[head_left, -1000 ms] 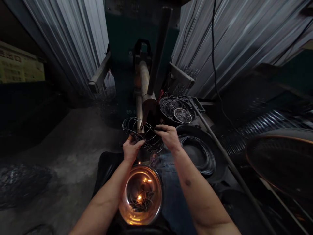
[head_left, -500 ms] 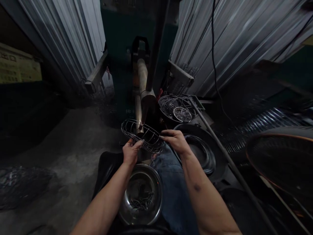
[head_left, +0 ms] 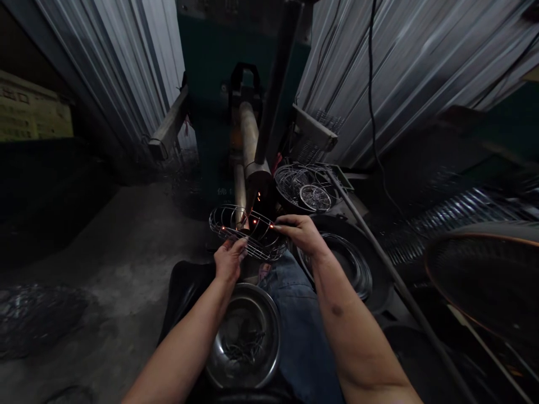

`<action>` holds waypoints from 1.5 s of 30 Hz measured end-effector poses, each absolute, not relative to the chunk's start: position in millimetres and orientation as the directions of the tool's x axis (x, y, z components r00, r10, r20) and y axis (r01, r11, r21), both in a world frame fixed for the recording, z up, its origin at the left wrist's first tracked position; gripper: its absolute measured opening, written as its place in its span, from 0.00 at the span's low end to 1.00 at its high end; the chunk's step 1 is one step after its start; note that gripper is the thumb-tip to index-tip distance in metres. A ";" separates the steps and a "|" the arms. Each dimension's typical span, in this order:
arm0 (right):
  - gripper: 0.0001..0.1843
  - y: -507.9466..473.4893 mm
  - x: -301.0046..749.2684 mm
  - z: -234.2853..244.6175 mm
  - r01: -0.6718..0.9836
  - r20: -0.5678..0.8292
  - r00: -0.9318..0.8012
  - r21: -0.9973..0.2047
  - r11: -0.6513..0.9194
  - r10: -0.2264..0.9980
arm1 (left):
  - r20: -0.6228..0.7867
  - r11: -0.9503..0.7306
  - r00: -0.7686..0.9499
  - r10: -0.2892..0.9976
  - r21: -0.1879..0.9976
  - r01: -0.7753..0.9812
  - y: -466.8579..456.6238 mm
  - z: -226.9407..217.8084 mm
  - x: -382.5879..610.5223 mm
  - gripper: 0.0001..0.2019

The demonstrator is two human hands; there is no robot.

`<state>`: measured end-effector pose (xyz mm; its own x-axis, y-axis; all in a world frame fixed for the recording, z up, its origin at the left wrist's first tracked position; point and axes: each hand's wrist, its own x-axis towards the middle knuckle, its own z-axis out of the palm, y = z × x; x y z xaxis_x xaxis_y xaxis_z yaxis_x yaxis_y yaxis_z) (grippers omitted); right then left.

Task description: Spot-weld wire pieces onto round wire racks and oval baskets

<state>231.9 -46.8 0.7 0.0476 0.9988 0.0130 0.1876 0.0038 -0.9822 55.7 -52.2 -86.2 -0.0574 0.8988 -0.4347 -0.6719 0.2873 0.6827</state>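
Note:
A round wire basket is tilted at the tips of a spot welder, whose electrodes meet at the basket's wire. Orange sparks fly around that contact. My left hand grips the near rim of the basket, fingers closed. My right hand is pinched at the basket's right side; whether it holds the rim or a small piece of wire there is too fine to make out. Below, on my lap, rests a steel bowl with short bent wire pieces in it.
Right of the welder stands a container of wire rings. A coil of wire lies in a dark round pan nearby. A long metal bar slants across the right side. Corrugated metal walls stand behind, and a yellow box is at left.
Sparks have appeared at the electrodes, where none flew before. The basket and both hands have stayed almost in place, with the view shifting slightly.

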 end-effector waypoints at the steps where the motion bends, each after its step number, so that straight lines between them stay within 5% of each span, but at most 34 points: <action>1: 0.14 -48.5 233.1 0.6 0.179 0.000 0.049 -0.984 -0.009 0.999 | -0.429 0.286 -0.050 0.902 0.680 -0.675 -52.6 -86.9 55.3 0.23; 13: 0.13 -34.9 212.8 9.4 0.213 0.076 0.079 -0.975 0.057 0.994 | -0.509 0.331 -0.018 0.860 0.586 -0.740 -48.0 -91.1 51.2 0.20; 20: 0.20 -58.6 250.3 -6.3 0.139 -0.142 -0.017 -0.981 -0.138 0.990 | -0.570 0.384 0.023 0.821 0.522 -0.762 -50.9 -95.3 53.9 0.14; 25: 0.17 -51.0 236.8 3.1 0.142 -0.049 0.005 -0.989 -0.049 0.999 | -0.614 0.421 0.070 0.786 0.448 -0.789 -53.2 -88.9 57.2 0.11; 32: 0.18 -29.4 222.1 11.9 0.123 -0.089 0.000 -0.988 -0.088 0.996 | -0.608 0.412 0.090 0.789 0.414 -0.812 -48.0 -85.1 56.0 0.13; 36: 0.18 -27.9 222.7 9.6 0.120 -0.089 0.010 -0.989 -0.089 0.996 | -0.606 0.429 0.086 0.791 0.449 -0.784 -45.8 -87.1 55.8 0.13; 39: 0.17 -30.3 221.5 11.5 0.105 -0.095 0.037 -0.990 -0.099 0.995 | -0.611 0.520 0.085 0.787 0.581 -0.626 -48.4 -87.6 44.5 0.18; 42: 0.17 -34.1 220.3 13.2 0.106 -0.101 0.035 -0.989 -0.105 0.994 | -0.389 0.313 -0.241 0.889 0.902 -0.299 -56.1 -81.1 23.5 0.19; 45: 0.18 -39.3 219.5 11.7 0.101 -0.108 0.003 -0.989 -0.108 0.994 | 0.208 -0.156 -0.429 0.879 0.976 0.154 -63.1 -60.3 8.3 0.15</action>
<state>219.5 -39.3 11.7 0.0028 0.9941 -0.1083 0.1009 -0.1080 -0.9890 8.3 -63.1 -60.3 -0.4295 0.8788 0.2080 0.1543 -0.1555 0.9757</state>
